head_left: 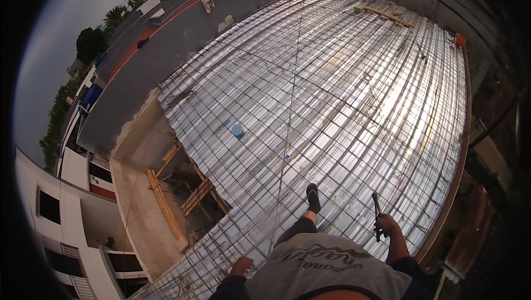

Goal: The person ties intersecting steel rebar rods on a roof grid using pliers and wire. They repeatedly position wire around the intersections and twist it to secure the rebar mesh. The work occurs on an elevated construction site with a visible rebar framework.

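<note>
Gripping dark tool [376, 211], right hand [389, 226]; rebar grid [332, 106] around.

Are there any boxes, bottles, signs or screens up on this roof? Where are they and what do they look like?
No signs or screens show.
Bottle: lies on the shiny rebar-covered deck, left of middle; clear with a blue end.
Orange container: at the deck's far right edge; small, kind unclear.
Shirt print: dark curvy marks on the person's grey shirt, bottom centre.
</note>
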### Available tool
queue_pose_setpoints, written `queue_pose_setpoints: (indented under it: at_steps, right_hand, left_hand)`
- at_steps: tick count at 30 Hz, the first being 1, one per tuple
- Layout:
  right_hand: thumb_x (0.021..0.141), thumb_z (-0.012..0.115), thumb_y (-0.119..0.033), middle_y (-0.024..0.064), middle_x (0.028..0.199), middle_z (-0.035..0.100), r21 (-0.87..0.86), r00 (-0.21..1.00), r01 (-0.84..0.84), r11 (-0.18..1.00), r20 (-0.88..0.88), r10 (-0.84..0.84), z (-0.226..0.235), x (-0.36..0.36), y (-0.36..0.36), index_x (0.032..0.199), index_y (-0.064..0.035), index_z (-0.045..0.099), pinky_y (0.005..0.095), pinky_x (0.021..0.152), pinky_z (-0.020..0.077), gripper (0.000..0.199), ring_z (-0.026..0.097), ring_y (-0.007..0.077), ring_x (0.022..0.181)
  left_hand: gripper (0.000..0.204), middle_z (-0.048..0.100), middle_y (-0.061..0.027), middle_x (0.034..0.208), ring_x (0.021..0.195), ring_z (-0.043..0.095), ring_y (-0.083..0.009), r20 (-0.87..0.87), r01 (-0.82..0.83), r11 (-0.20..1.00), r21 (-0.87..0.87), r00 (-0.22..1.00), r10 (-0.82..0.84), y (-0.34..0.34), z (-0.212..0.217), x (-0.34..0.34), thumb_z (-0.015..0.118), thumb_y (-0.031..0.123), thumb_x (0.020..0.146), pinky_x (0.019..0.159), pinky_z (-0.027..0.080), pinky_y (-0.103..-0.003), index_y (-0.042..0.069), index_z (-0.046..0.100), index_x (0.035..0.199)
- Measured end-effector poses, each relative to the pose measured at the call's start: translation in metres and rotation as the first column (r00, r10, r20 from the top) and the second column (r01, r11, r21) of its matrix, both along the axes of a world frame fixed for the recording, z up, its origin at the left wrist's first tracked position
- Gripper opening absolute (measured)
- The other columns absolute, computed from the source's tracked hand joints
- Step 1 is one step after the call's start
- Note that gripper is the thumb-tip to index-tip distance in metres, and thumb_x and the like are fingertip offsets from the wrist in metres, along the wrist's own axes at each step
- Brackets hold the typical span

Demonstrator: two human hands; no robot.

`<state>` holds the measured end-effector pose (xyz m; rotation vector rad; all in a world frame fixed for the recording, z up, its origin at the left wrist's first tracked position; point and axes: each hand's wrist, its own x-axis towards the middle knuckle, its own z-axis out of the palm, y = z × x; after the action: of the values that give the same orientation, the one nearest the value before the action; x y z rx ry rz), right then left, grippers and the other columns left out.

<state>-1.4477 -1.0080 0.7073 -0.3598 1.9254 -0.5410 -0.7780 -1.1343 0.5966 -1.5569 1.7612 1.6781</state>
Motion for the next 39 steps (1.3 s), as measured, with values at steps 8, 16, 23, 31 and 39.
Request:
queue_pose_setpoints:
  at_steps: [8,16,23,31,39]
  right_hand:
    - [0.087,0.056,-0.012,0.0151,0.081,0.066,0.229,0.562,-0.742,0.631,-0.301,0.770,-0.094,-0.021,-0.061,0.093,0.0022,0.065,0.0368,0.058,0.0561,0.018,0.068,0.0252,0.071]
    - [0.087,0.054,-0.012,0.0160,0.079,0.066,0.387,0.998,-0.050,0.921,0.052,0.033,-0.066,-0.083,-0.198,0.091,0.0034,0.064,0.0375,0.056,0.0556,0.019,0.068,0.0259,0.069]
    - [0.088,0.052,-0.012,0.0167,0.077,0.065,0.444,0.967,-0.254,0.859,0.113,0.227,-0.101,-0.172,-0.339,0.090,0.0045,0.063,0.0382,0.055,0.0552,0.019,0.068,0.0266,0.067]
    - [0.089,0.046,-0.010,0.0203,0.066,0.061,0.437,0.988,-0.145,0.888,0.018,0.153,-0.121,-0.357,-0.622,0.084,0.0085,0.056,0.0429,0.048,0.0523,0.021,0.066,0.0311,0.061]
    - [0.081,0.053,-0.011,0.0107,0.072,0.056,-0.190,0.999,-0.042,0.981,-0.039,0.035,-0.028,-0.449,-0.938,0.100,0.0013,0.052,0.0365,0.052,0.0503,0.024,0.063,0.0227,0.065]
  left_hand:
    - [0.024,0.064,-0.0100,0.084,0.074,0.062,-0.0200,0.218,-0.210,0.976,0.062,0.957,0.192,-0.274,-0.093,-0.157,0.058,0.023,0.082,0.062,0.048,-0.038,0.002,0.065,0.094]
    - [0.038,0.066,-0.0126,0.079,0.074,0.060,-0.0221,-0.081,-0.193,0.959,-0.206,0.980,0.180,-0.544,0.062,-0.385,0.057,0.038,0.085,0.069,0.046,-0.037,0.001,0.067,0.085]
    - [0.038,0.067,-0.0144,0.087,0.083,0.063,-0.0273,-0.030,-0.184,0.936,-0.300,0.983,0.184,-0.626,0.058,-0.437,0.054,0.036,0.089,0.079,0.046,-0.037,0.001,0.067,0.098]
    - [0.034,0.067,-0.0113,0.085,0.077,0.063,-0.0200,0.156,-0.595,0.786,-0.167,0.772,0.617,-0.691,0.040,-0.399,0.059,0.029,0.085,0.067,0.049,-0.036,-0.002,0.066,0.098]
    - [0.028,0.064,-0.0086,0.097,0.080,0.062,-0.0197,0.062,-0.891,0.442,0.101,0.449,0.891,-0.709,0.069,-0.422,0.054,0.024,0.088,0.061,0.049,-0.037,0.004,0.060,0.107]
